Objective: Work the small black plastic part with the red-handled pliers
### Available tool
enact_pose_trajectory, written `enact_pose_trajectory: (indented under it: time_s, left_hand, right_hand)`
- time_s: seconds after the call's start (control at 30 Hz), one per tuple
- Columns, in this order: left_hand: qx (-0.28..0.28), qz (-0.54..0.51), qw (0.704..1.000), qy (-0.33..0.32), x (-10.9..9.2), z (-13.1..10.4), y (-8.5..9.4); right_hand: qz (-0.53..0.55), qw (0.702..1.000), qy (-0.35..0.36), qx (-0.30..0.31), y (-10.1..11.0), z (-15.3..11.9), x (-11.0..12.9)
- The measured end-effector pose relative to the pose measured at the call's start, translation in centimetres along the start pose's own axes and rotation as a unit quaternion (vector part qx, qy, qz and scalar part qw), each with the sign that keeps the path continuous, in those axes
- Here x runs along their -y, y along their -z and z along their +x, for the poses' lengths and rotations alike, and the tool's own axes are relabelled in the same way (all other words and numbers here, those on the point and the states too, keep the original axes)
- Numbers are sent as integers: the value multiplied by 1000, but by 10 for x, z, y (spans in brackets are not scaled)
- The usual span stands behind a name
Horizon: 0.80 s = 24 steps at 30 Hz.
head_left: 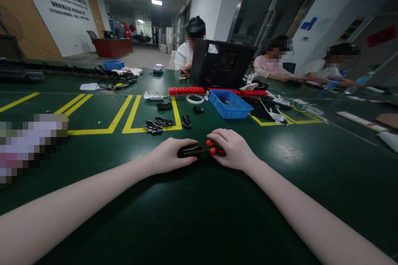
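My right hand (233, 149) is closed around the red and black handles of a pair of pliers (212, 148). The pliers' dark jaws point left, reaching the black part in my other hand. Between the thumb and fingers of my left hand (168, 156) is a small, long black part (186, 151); its details are too dark to make out. Both hands are just above the green table (199, 219). Beyond them lie several similar black pieces (153, 126), and a short black cylindrical piece (198, 109) rests near a white ring (195, 99).
A blue bin (230, 105) holding a dark item stands ahead, behind it red strips (186, 90) and a large black case (222, 64). Yellow tape lines (90, 132) mark the table. Cables and scraps (280, 105) lie right. Several people sit across the table.
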<state>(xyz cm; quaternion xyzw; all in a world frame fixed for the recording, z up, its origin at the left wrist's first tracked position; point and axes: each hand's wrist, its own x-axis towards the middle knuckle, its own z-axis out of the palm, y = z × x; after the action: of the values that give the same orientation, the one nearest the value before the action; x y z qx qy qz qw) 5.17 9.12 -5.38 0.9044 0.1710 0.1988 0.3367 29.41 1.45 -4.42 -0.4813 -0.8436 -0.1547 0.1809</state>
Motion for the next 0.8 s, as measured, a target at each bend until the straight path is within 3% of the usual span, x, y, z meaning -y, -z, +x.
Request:
enact_pose_trajectory:
  time_s: [0.27,0.43,0.6,0.8]
  left_hand:
    - [-61,75,991,90,-8,0,1]
    - [-59,88,990,96,-9,0,1]
    - [-106,132,978,123,-10,-1,1]
    - [-102,139,975,137,-4,1,2]
  right_hand:
    - [-13,999,-31,-3,1,0,2]
    - [-19,999,-36,9,1,0,4]
    - [-24,997,-52,43,1,0,9]
    - [-44,993,-79,70,0,1,16]
